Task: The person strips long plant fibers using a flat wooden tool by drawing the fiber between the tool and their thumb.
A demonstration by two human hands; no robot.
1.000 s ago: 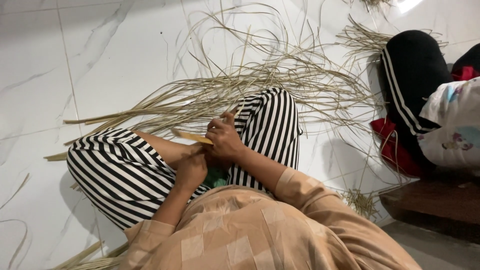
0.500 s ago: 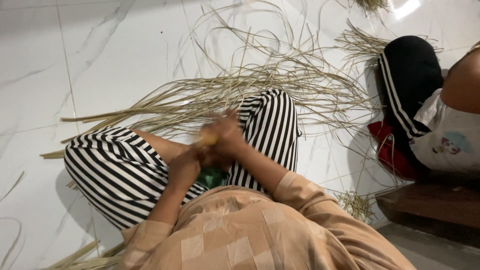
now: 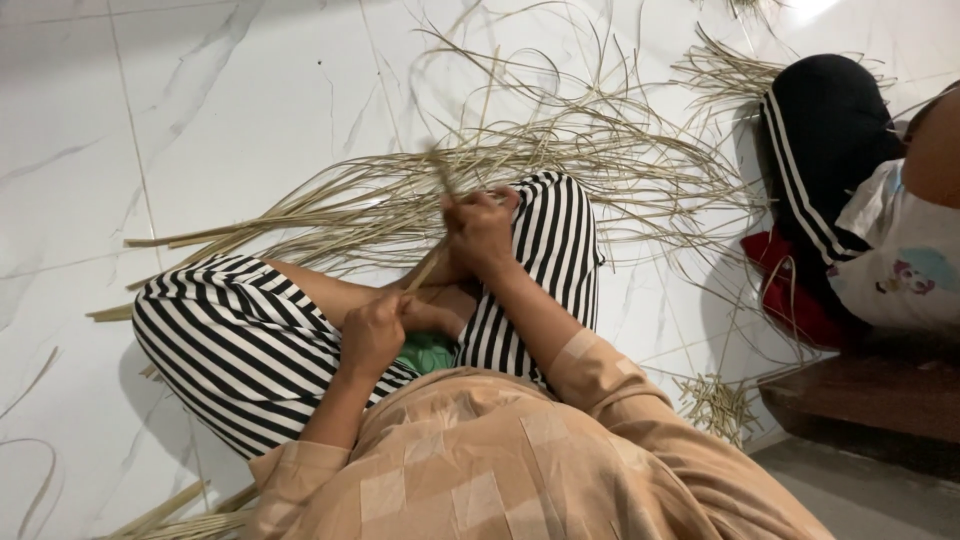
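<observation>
The person sits cross-legged on a white marble-patterned tile floor, wearing black-and-white striped trousers and a peach patchwork top. Two hands are at work on one dry, straw-coloured grass strip. The right hand is raised above the right knee, its fingers clenched around the upper part of the strip, whose blurred tip sticks up past the knuckles. The left hand sits lower, in the lap between the two knees, with its fingers curled shut around the strip's lower end. The strip runs slanted between the two fists. Just beneath the left hand a small patch of green cloth shows in the lap.

One large loose heap of long dry grass blades fans out over the floor beyond the knees, too many to count. Two smaller tufts lie apart from it: one short bundle by the right elbow, and one at the lower left edge.

At the right edge sits a second person, partly out of view, in black trousers with white side stripes, beside a red cloth and a dark wooden ledge.
</observation>
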